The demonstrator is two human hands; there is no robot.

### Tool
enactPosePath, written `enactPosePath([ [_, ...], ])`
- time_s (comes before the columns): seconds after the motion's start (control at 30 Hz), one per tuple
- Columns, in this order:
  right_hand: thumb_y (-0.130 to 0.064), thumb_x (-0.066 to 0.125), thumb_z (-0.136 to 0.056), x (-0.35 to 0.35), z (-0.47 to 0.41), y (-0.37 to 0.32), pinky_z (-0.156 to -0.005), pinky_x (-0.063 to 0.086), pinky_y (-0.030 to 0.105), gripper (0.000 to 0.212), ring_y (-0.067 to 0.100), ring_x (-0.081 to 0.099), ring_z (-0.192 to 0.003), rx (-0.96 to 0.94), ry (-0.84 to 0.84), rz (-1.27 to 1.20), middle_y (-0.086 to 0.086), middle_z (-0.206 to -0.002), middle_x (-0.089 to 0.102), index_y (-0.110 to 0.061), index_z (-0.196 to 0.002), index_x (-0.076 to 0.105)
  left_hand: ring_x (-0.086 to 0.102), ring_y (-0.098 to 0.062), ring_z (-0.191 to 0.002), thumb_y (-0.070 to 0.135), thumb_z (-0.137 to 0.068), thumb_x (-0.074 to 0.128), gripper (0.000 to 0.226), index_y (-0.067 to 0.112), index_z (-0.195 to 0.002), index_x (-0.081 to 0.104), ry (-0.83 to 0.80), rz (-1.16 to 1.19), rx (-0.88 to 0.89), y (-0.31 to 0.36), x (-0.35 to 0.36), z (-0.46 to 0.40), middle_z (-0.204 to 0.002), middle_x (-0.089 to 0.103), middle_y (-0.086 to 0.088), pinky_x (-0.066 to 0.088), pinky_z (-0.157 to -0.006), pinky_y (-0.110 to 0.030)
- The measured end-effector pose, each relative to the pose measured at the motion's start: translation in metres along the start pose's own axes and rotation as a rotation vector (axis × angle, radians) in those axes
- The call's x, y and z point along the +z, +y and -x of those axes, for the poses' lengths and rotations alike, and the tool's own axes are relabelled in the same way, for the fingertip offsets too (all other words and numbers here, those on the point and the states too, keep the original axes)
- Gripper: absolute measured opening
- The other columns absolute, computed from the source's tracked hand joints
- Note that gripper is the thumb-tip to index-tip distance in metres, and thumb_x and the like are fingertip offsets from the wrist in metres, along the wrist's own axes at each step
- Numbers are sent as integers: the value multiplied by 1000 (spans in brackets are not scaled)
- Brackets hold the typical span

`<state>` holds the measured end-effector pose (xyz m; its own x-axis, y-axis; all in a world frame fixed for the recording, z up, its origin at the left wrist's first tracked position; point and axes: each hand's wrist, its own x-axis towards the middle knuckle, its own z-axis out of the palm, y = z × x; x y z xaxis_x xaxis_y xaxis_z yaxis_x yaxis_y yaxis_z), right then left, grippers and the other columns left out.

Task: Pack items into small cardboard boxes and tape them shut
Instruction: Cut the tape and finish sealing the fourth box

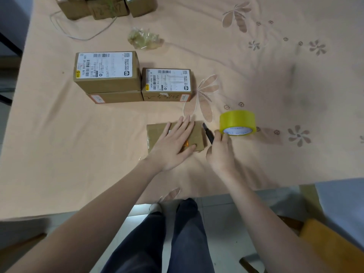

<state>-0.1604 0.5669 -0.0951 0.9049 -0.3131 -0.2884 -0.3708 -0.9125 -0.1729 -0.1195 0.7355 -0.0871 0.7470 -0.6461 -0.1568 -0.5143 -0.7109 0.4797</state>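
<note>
A small cardboard box (199, 134) lies near the table's front edge. My left hand (173, 144) presses flat on its top with straight fingers. Just right of the box, my right hand (220, 152) grips a black-handled cutter (208, 133), whose tip points up past the box's right edge. My right fingers also touch the yellow tape roll (237, 123) that stands on the cloth beside the box.
Behind the box stand three labelled cardboard boxes, two stacked (107, 75) and one beside them (167, 83). More boxes (106, 6) sit at the far edge, with a crumpled wad of clear tape (144, 38) and a thin cord (78, 32). The peach tablecloth (275, 75) covers the table.
</note>
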Motion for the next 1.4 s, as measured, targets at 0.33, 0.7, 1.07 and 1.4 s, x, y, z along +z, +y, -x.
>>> enactPosePath([
  [0.33,-16,39,-98,-33,-31,-59,-89,38,42,26,36,54,-100,-398,282,-205,18,-103,61,-1,-101,61,44,-31,-125,30,-101,29,41,8,-128,52,424,206,-400,-31,-33,-14,-133,52,-12,33,-104,-41],
  [0.7,-34,53,-94,-3,-36,-88,-67,46,31,34,21,66,-70,-265,315,297,0,-71,70,-17,-71,71,51,-29,-94,35,-102,17,42,16,-113,53,265,-336,-532,-21,3,-29,-105,57,-5,25,-66,-36],
  [1.07,-14,43,-98,-36,-48,-54,-93,32,24,22,24,46,-112,-151,121,-700,10,-106,55,-3,-107,61,44,-14,-108,18,-100,32,30,7,-110,59,578,693,-615,-44,-25,6,-114,55,-6,30,-92,-18],
  [1.4,-26,39,-99,-60,-4,-52,-75,39,37,24,37,56,-98,-27,9,-551,16,-103,61,-7,-100,54,44,-30,-109,40,-100,24,37,19,-99,54,233,723,-677,-8,-49,34,-109,57,-13,36,-94,-38],
])
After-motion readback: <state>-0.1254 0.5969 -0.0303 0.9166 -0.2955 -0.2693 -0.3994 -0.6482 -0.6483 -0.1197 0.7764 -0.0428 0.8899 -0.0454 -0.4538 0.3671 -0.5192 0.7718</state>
